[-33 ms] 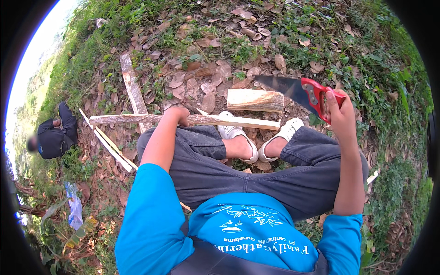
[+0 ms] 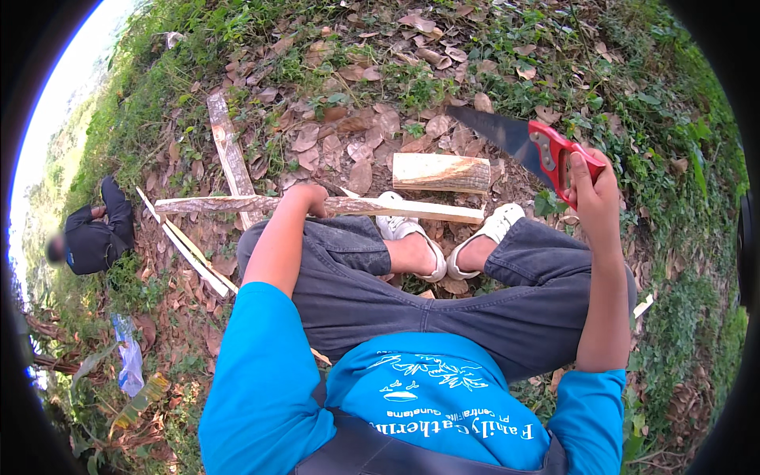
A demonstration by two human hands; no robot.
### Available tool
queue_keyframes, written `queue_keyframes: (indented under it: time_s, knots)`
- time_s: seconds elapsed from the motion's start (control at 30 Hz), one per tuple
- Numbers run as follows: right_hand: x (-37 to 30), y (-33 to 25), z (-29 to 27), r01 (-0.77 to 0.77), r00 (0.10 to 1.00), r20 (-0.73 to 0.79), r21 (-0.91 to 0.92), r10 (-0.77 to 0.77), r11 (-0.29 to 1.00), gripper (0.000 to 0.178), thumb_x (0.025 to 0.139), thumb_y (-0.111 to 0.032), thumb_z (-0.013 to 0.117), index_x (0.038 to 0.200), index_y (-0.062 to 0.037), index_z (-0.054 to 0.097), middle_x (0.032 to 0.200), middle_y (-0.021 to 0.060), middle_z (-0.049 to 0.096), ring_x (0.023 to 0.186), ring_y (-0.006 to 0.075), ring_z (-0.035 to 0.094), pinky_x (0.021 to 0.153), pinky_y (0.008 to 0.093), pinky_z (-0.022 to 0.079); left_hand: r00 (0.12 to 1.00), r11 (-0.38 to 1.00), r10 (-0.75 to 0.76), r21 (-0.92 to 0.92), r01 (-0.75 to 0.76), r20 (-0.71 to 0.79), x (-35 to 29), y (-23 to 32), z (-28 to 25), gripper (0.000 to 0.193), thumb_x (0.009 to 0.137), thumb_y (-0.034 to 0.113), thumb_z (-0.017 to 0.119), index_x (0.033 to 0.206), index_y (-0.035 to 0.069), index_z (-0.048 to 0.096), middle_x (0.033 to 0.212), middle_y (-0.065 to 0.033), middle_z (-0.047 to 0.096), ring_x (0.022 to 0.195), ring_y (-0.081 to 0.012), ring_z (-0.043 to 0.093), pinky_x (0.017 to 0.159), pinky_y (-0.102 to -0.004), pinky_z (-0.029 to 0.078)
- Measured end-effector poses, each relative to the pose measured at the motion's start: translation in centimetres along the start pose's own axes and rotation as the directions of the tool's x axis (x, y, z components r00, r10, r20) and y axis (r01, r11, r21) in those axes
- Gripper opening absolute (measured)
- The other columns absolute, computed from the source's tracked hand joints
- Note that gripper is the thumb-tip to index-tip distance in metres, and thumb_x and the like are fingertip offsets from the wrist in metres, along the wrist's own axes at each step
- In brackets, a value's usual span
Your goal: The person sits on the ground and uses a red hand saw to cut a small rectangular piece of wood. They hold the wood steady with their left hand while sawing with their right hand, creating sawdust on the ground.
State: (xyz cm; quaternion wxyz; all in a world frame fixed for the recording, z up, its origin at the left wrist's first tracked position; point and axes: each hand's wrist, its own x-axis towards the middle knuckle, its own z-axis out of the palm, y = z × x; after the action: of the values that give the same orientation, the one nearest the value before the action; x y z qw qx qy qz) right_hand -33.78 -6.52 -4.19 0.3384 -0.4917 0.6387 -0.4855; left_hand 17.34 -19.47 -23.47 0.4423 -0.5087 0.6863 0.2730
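Keep left hand [image 2: 310,198] clamped on the long stick [image 2: 372,207] lying across the leafy ground before the feet, pin it firmly, then lower the red-handled handsaw [image 2: 532,147], gripped raised in right hand [image 2: 592,190], squarely beside the foot.

Left hand [image 2: 310,198]: arm extended forward over the left knee, fingers curled downward, palm down. Right hand [image 2: 592,190]: forearm raised upright, elbow bent, fist closed tight, knuckles outward. Hands well apart.
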Motion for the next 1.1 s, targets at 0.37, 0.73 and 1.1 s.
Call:
queue_keyframes:
  time_s: [0.37, 0.73, 1.1]
  knots:
    - [-1.1, -1.0, -0.4, -0.134, 0.927, 0.314, -0.239, 0.207, 0.962, 0.03, 0.104, -0.031, 0.065, 0.104, -0.0008, 0.063, 0.08, 0.0042, 0.067, 0.067, 0.0083, 0.06, 0.059, 0.0264, 0.048, 0.999, 0.997, 0.054, 0.059, -0.054, 0.01, 1.2, -0.9, 1.2, 0.067, 0.071, 0.037, 0.085, 0.13, 0.009, 0.07, 0.129, -0.0163, 0.071, 0.117, -0.0334, 0.068, 0.098, -0.0432, 0.055]
    - [-0.7, 2.1, 1.3, 0.024, 0.98, 0.195, -0.342, 0.046, 0.939, 0.031, 0.102, -0.029, 0.065, 0.103, 0.0026, 0.066, 0.084, 0.0142, 0.072, 0.074, 0.0214, 0.068, 0.072, 0.0352, 0.053, 0.999, 0.997, -0.009, 0.08, 0.005, 0.047, 1.2, -0.5, 0.8, 0.071, 0.073, 0.038, 0.084, 0.137, 0.011, 0.066, 0.136, -0.0149, 0.067, 0.122, -0.0328, 0.066, 0.101, -0.044, 0.055]
    - [-0.2, 2.2, 0.1, -0.079, 0.986, 0.128, -0.21, 0.107, 0.975, 0.029, 0.103, -0.028, 0.066, 0.104, 0.0004, 0.066, 0.081, 0.001, 0.067, 0.07, 0.0073, 0.058, 0.063, 0.0259, 0.047, 1.0, 0.999, 0.003, 0.04, -0.004, 0.029, 1.4, -0.8, 0.9, 0.071, 0.072, 0.039, 0.086, 0.134, 0.012, 0.068, 0.134, -0.0142, 0.069, 0.121, -0.0321, 0.067, 0.1, -0.0427, 0.054]
